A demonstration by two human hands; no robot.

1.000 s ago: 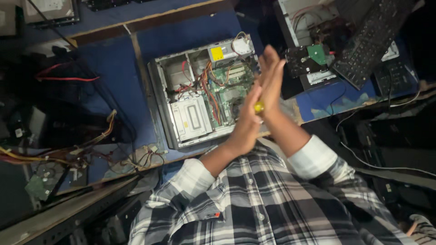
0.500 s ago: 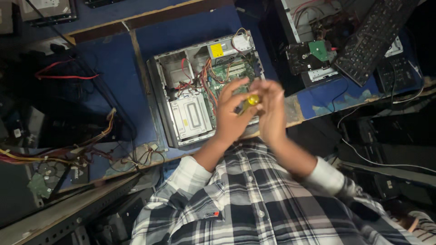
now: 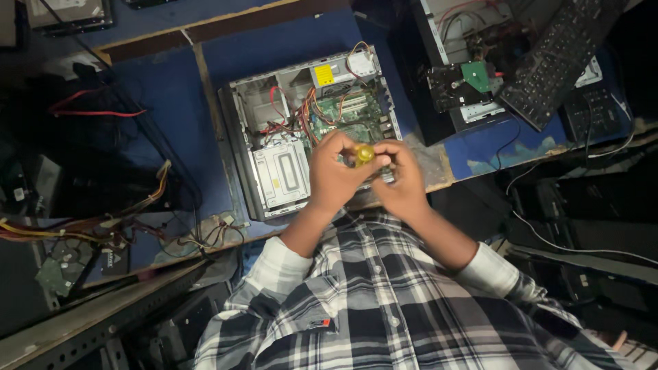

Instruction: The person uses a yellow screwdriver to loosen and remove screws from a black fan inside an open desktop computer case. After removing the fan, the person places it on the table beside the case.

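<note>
Nearest, both hands meet above the open grey metal computer case on the blue bench — left hand and right hand closed around a yellow-handled screwdriver. Best keep it upright, grip firm, over the green motherboard beyond.

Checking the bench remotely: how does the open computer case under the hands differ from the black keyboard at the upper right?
The open computer case is silver-grey metal, while the keyboard is black. The case lies flat on the blue table with green board and coloured wires exposed; the keyboard rests slanted across other gear, closed, showing only keys. The case lies right under the left hand and right hand; the keyboard lies apart from both. Both are computer gear.
</note>
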